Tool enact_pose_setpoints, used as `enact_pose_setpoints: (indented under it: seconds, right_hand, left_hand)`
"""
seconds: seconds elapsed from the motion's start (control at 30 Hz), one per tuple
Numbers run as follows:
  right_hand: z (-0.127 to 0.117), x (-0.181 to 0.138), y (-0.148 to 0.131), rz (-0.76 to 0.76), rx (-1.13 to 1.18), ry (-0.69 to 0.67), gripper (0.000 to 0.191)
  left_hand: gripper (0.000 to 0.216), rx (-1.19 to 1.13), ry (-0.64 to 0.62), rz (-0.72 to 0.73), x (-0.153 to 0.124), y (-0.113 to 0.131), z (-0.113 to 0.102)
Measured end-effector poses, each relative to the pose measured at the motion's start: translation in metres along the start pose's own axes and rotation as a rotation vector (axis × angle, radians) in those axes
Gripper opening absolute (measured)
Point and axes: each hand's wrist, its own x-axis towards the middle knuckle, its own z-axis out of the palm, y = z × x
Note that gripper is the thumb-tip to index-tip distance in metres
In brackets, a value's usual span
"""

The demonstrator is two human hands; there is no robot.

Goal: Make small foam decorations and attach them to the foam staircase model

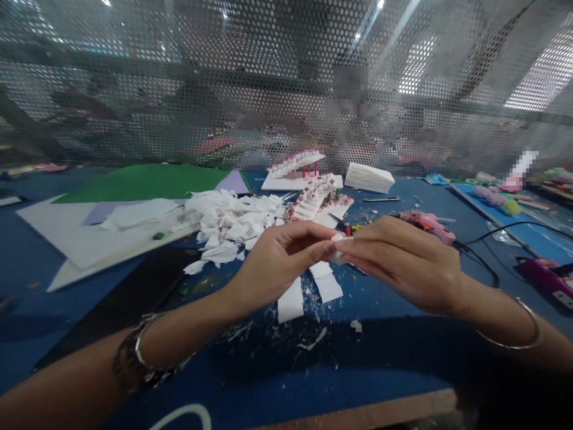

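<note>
My left hand (277, 260) and my right hand (403, 263) meet over the blue table (268, 382). Both pinch a small white foam piece (336, 249) between thumb and fingertips. Below the hands lie white foam strips (290, 301) and small white crumbs. A bracelet sits on each wrist.
A heap of white foam scraps (228, 224) lies to the left, beside white, purple and green sheets (134, 182). Behind the hands stand small white stair models (308, 200) and a stack of white sheets (369, 177). A pink glue gun (430, 226) with a black cord lies right. A perforated metal screen closes the back.
</note>
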Motion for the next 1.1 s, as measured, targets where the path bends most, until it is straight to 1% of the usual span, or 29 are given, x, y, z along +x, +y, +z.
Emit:
enact_pose_setpoints:
  seconds: [0.2, 0.33, 0.5, 0.6, 0.7, 0.8, 0.97, 1.1]
  right_hand:
    - [0.0003, 0.0015, 0.0003, -0.038, -0.090, -0.004, 0.012]
    - [0.0033, 0.0020, 0.0039, 0.011, -0.087, -0.001, 0.009]
    - [0.0056, 0.0031, 0.0042, 0.111, 0.078, 0.059, 0.003]
    - [0.0063, 0.0035, 0.0012, 0.148, 0.122, 0.076, 0.003]
    - [0.0067, 0.0041, -0.0010, 0.165, 0.143, 0.098, 0.006]
    - [0.0047, 0.0054, -0.0006, 0.203, 0.207, 0.094, 0.007]
    - [-0.0010, 0.0083, 0.0030, 0.306, 0.395, 0.015, 0.005]
    - [0.0023, 0.0083, 0.0041, 0.434, 0.625, 0.043, 0.008]
  left_hand:
    - [0.007, 0.089, -0.001, 0.050, -0.0010, -0.0002, 0.0015]
    - [0.007, 0.106, 0.006, 0.128, -0.0014, -0.0013, 0.0027]
    - [0.010, 0.254, 0.001, 0.303, -0.0050, -0.0024, 0.0002]
    - [0.015, 0.373, -0.037, 0.466, -0.0065, -0.0034, -0.0024]
    - [0.017, 0.465, -0.013, 0.577, -0.0074, -0.0038, -0.0035]
    - [0.016, 0.494, -0.011, 0.587, -0.0083, -0.0028, -0.0033]
    - [0.015, 0.435, -0.016, 0.516, -0.0066, -0.0009, -0.0036]
    - [0.016, 0.357, -0.033, 0.464, -0.0050, -0.0016, -0.0049]
